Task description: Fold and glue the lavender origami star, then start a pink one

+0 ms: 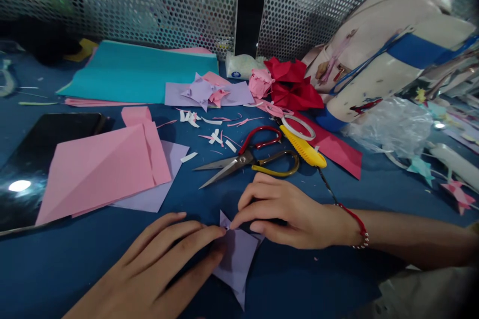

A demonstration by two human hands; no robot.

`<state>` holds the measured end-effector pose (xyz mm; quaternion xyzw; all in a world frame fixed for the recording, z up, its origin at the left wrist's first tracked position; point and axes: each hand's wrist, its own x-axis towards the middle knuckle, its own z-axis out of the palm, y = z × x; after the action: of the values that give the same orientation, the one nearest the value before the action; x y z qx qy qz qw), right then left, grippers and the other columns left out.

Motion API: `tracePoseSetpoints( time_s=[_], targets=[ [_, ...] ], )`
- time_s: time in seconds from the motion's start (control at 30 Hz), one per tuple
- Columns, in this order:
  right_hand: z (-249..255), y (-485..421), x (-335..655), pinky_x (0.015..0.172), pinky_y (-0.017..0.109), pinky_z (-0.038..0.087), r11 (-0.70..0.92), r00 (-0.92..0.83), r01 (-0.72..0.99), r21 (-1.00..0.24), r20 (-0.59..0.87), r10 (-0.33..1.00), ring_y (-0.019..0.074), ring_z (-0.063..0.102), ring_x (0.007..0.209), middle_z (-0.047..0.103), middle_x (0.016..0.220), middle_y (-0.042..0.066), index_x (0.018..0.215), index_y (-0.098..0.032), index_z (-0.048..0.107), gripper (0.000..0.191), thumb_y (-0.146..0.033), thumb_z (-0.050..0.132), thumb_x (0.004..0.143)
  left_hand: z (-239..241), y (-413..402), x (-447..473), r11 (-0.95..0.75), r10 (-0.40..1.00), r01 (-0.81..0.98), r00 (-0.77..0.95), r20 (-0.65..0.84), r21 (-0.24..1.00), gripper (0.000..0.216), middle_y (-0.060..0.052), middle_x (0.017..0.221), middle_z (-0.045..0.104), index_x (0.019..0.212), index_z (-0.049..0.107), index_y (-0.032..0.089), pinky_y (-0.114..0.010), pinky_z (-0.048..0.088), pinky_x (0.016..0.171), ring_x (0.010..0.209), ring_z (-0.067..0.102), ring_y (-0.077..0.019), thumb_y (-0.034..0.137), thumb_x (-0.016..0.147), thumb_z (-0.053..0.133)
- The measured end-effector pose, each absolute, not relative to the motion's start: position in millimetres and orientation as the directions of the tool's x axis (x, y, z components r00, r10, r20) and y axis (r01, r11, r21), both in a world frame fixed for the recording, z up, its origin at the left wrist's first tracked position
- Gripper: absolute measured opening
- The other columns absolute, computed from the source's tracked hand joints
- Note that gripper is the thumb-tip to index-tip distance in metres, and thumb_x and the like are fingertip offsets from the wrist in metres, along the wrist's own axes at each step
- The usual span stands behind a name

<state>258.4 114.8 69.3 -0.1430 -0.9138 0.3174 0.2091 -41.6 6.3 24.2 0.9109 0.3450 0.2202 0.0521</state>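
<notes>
A folded purple paper star lies at the front middle of the blue table, partly covered by fingers. Its upper point stands between my two index fingertips. My left hand comes from the lower left, index finger and thumb holding the star's left side. From the right reaches my right hand, wearing a red beaded bracelet. Its index fingertip presses at the upper point while the other fingers curl. Just beyond the hands are scissors with red and yellow handles, blades apart, pointing left.
Pink sheets overlap a dark tablet-like device at left. Behind are turquoise paper, another purple star, red folded paper and an upright phone. A yellow cutter touches white tape; a bottle leans at right.
</notes>
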Motion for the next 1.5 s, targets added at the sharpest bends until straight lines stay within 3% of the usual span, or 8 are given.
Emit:
tracePoseSetpoints(
  time_s=[0.3, 0.47, 0.57, 0.83, 1.03, 1.23, 1.5],
  targets=[
    [70, 115, 259, 0.09, 0.033, 0.05, 0.789, -0.881, 0.147, -0.597, 0.283, 0.379, 0.0172, 0.061, 0.096, 0.076, 0.111, 0.009, 0.122, -0.015, 0.078, 0.033, -0.028, 0.047, 0.12, 35, 22, -46, -0.831, 0.555, 0.521, 0.75, 0.359, 0.195, 0.048, 0.007, 0.154, 0.071, 0.15, 0.068, 0.034, -0.041, 0.008, 0.145, 0.139, 0.06, -0.0191, 0.054, 0.119, 0.037],
    [69, 115, 260, 0.089, 0.032, 0.05, 0.834, -0.89, 0.131, -0.537, 0.306, 0.337, 0.0169, 0.062, 0.094, 0.076, 0.111, 0.01, 0.123, -0.013, 0.078, 0.034, -0.025, 0.046, 0.12, 35, 22, -49, -0.817, 0.574, 0.544, 0.736, 0.359, 0.191, 0.048, 0.004, 0.152, 0.072, 0.158, 0.062, 0.04, -0.045, 0.019, 0.143, 0.14, 0.064, -0.0226, 0.056, 0.118, 0.04],
    [67, 118, 261, 0.088, 0.032, 0.05, 0.869, -0.895, 0.096, -0.486, 0.339, 0.289, 0.0173, 0.06, 0.091, 0.075, 0.11, 0.009, 0.122, -0.013, 0.078, 0.035, -0.026, 0.046, 0.12, 35, 23, -50, -0.823, 0.567, 0.535, 0.744, 0.355, 0.192, 0.048, 0.005, 0.152, 0.072, 0.156, 0.064, 0.039, -0.044, 0.016, 0.144, 0.14, 0.063, -0.0217, 0.056, 0.118, 0.039],
    [64, 124, 265, 0.086, 0.033, 0.053, 0.976, -0.907, 0.016, -0.216, 0.408, 0.105, 0.0183, 0.064, 0.094, 0.078, 0.107, 0.005, 0.127, -0.012, 0.077, 0.032, -0.029, 0.05, 0.119, 38, 27, -49, -0.836, 0.548, 0.503, 0.76, 0.349, 0.218, 0.048, 0.011, 0.156, 0.07, 0.155, 0.064, 0.036, -0.042, 0.011, 0.146, 0.142, 0.06, -0.0177, 0.056, 0.119, 0.039],
    [62, 126, 269, 0.08, 0.033, 0.052, 0.999, -0.901, 0.03, -0.024, 0.432, 0.037, 0.0158, 0.065, 0.1, 0.079, 0.105, 0.0, 0.13, -0.017, 0.078, 0.03, -0.036, 0.06, 0.116, 38, 29, -56, -0.853, 0.522, 0.484, 0.784, 0.335, 0.196, 0.051, 0.004, 0.155, 0.072, 0.161, 0.059, 0.037, -0.041, 0.016, 0.145, 0.146, 0.062, -0.02, 0.058, 0.116, 0.048],
    [63, 129, 270, 0.087, 0.031, 0.05, 0.997, -0.917, 0.056, -0.061, 0.392, 0.076, 0.0158, 0.064, 0.107, 0.077, 0.107, 0.001, 0.129, -0.023, 0.079, 0.031, -0.039, 0.056, 0.118, 42, 31, -61, -0.885, 0.463, 0.453, 0.839, 0.286, 0.102, 0.054, 0.004, 0.16, 0.068, 0.159, 0.062, 0.033, -0.039, 0.011, 0.146, 0.149, 0.061, -0.0192, 0.06, 0.113, 0.055],
    [64, 127, 270, 0.088, 0.032, 0.049, 0.994, -0.919, 0.05, -0.094, 0.385, 0.083, 0.0164, 0.063, 0.105, 0.078, 0.107, 0.001, 0.131, -0.021, 0.078, 0.029, -0.037, 0.058, 0.117, 29, 19, -55, -0.857, 0.509, 0.498, 0.783, 0.359, 0.129, 0.054, 0.002, 0.158, 0.069, 0.154, 0.069, 0.035, -0.043, 0.015, 0.146, 0.157, 0.055, -0.0235, 0.066, 0.111, 0.055]
  ],
)
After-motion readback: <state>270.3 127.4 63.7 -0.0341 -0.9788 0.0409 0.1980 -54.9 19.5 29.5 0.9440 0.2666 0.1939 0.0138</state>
